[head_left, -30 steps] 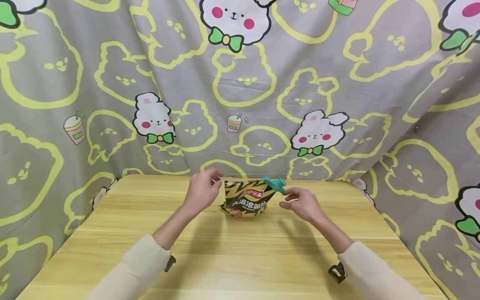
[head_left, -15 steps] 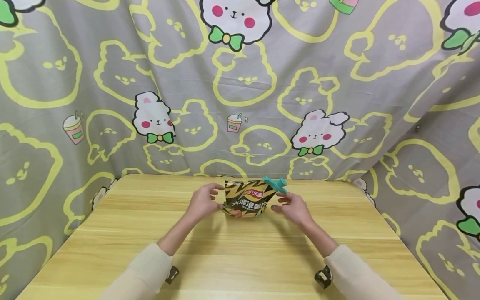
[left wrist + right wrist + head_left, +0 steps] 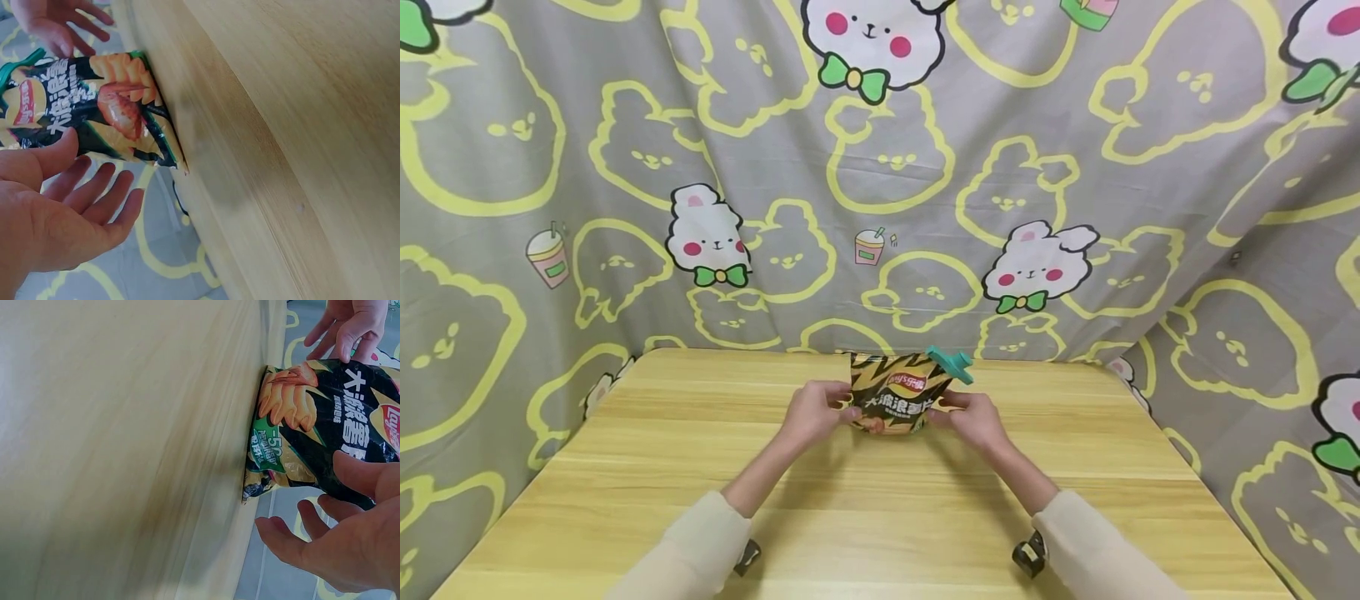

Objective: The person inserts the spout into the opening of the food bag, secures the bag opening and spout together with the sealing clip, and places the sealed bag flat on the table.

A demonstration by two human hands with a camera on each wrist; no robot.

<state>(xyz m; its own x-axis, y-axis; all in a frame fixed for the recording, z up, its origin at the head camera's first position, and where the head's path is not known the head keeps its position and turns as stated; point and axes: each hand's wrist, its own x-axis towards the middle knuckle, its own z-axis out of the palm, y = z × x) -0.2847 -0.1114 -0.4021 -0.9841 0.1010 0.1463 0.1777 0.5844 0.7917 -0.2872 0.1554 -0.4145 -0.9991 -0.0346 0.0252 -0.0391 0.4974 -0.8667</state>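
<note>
Near the back of the table stands an upright bag of potato chips (image 3: 891, 408), black and gold with a red oval logo. A teal bag clip (image 3: 952, 365) sits slanted across its top right corner. My left hand (image 3: 815, 412) holds the bag's left side, thumb (image 3: 61, 153) on the front and fingers toward the back. On the other side my right hand (image 3: 976, 419) grips it the same way, its thumb (image 3: 359, 474) over the printed front. The outer fingers of both hands spread loosely below the bag's edges in the wrist views.
The wooden table (image 3: 880, 517) reaches back to a grey curtain (image 3: 790, 150) printed with yellow outlines and white rabbits. Curtain fabric also hangs along the left and right sides. Small dark devices (image 3: 1028, 554) are worn at the wrists, under the cream sleeves (image 3: 1101, 546).
Both hands have moved inward and down to the bag's sides and now hold it. The bag's top and the clip have shifted slightly up.
</note>
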